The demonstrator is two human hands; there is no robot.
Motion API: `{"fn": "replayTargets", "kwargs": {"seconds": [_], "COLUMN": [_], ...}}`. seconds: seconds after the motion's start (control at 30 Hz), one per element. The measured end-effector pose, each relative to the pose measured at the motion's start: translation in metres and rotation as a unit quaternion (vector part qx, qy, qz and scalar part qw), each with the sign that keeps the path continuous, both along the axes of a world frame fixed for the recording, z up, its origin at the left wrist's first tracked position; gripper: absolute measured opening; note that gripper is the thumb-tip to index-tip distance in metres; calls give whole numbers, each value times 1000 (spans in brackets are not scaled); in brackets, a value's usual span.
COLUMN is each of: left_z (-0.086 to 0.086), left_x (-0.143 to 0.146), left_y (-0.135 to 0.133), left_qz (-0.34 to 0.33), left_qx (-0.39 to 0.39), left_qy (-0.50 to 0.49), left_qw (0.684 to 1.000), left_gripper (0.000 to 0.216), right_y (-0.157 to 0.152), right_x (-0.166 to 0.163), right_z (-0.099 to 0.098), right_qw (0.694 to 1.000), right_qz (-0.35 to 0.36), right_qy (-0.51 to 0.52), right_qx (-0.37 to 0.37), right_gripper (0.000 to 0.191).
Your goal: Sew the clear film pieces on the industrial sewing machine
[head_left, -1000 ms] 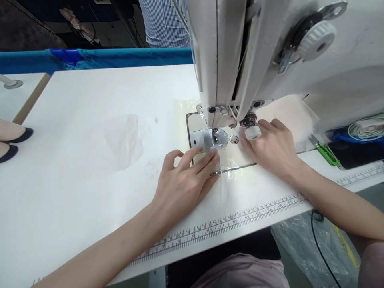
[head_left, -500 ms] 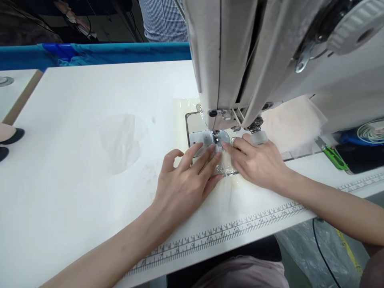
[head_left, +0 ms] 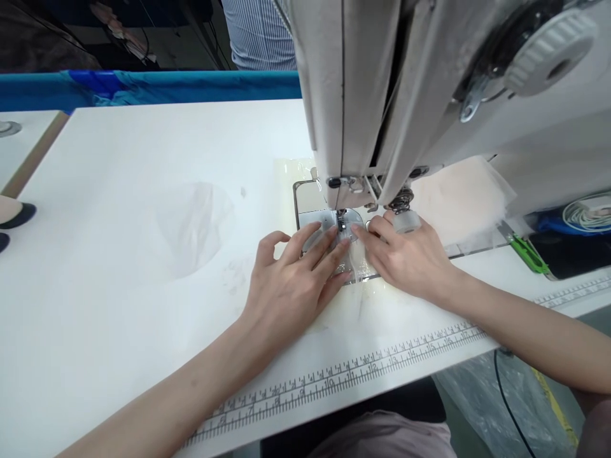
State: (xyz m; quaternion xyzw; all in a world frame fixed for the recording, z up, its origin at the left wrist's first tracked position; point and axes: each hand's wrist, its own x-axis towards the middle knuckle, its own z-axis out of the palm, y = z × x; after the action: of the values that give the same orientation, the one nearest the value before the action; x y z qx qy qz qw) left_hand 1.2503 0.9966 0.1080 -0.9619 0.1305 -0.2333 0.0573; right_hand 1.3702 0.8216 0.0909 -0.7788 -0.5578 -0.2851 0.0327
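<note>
From the presser foot [head_left: 342, 222], the spread left hand [head_left: 293, 278] is resting toward seven o'clock, the curled right hand [head_left: 405, 253] toward four, pinch unclear; sheer fabric [head_left: 354, 257] is trailing toward six, needing flat, even guiding.

Left hand [head_left: 291, 280] and right hand [head_left: 410, 254]: both bare, with slender fingers. Left forearm [head_left: 214, 366]: bare, marked by one small dark spot [head_left: 193, 382]. Garment [head_left: 382, 436]: muted pink, softly creased, visible at the lower edge. Sleeve [head_left: 596, 432]: similar dusky pink, ending near the right elbow; its finer detail is indistinct.
</note>
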Motion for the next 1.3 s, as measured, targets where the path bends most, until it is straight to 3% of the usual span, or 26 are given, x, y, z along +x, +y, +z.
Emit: {"fn": "replayTargets", "kwargs": {"seconds": [0.63,0.8,0.9,0.97,1.03,1.13,1.2,1.3], "left_z": [-1,-2,5,13,21,26,26,27], "left_x": [2,3,-1,-7,-15,-27,-33,-38], "left_y": [1,2,1,0,-1,-1,-1,-4], "left_qz": [35,30,15,-19,-65,-120,-121,-59], "left_qx": [-17,-5,10,6,4,36,44,-67], "left_qy": [32,18,-21,-28,11,79,84,113], "left_qw": [999,999,1000,999,998,989,988,990], "left_gripper": [37,36,29,23,30,26,14,17], "right_y": [3,2,-5,-12,-19,-26,-27,-27], "right_x": [3,5,4,2,0,-1,0,1], "right_z": [2,2,12,24,35,44,45,44], "right_qw": [999,1000,994,971,926,877,869,849], "right_qz": [-40,-7,36,68,107,142,146,117], "right_qy": [2,13,97,228,353,432,454,508], "right_qx": [-35,-5,21,-9,-79,-154,-136,-80], "right_gripper": [27,29,27,17,21,12,4,7]}}
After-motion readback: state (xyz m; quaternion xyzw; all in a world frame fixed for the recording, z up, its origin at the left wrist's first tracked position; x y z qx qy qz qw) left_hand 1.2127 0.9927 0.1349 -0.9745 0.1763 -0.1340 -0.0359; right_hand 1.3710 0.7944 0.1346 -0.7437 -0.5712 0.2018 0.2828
